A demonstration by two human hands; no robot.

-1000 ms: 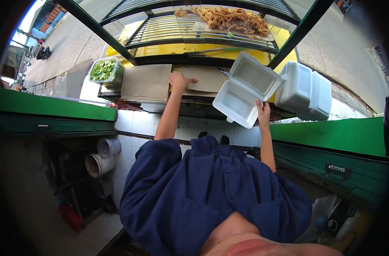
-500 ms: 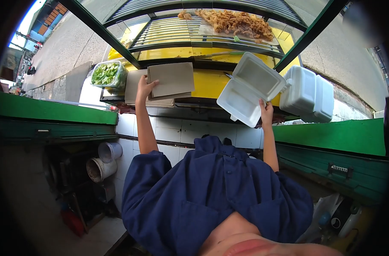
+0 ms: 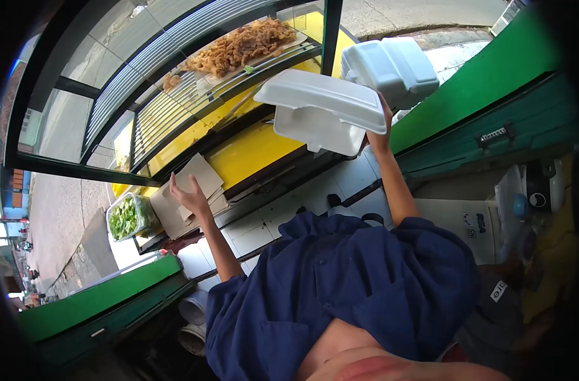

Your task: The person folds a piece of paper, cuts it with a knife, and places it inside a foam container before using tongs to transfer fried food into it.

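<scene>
1. Currently, the right hand (image 3: pixel 379 134) grips the foam box (image 3: pixel 327 95) by its right end; fingers clamped on the edge, some of them out of sight behind the white wall.
2. Box held up in the air above the front edge of the yellow counter (image 3: pixel 254 159), lid raised partway over the tray, opening turned towards the wearer.
3. Left hand (image 3: pixel 189 197) well apart from the box. Fingers spread, thumb out, gripping nothing; they overlap the brown paper sheets (image 3: pixel 204 173) in view, though contact cannot be told.
4. Sheets lie fanned on the counter, beside a clear tub (image 3: pixel 148 214) of chopped greens (image 3: pixel 126 219).
5. Stack of closed foam boxes (image 3: pixel 391 70) just beyond the held one, at the counter's right end.
6. Writing: small pale label (image 3: pixel 498 291) at lower right bears a few dark letters, too small and skewed to read surely. Dark marks on a white carton (image 3: pixel 470 222) likewise illegible. No brand readable on the foam.
7. Hard to make out: box floor, mostly covered by the lid; buckets (image 3: pixel 193 308) at lower left, partly behind the navy shirt (image 3: pixel 346 273); frame corners lost in black.
8. Fried pieces (image 3: pixel 242 47) heaped on the case's slatted rack (image 3: pixel 166 130).
</scene>
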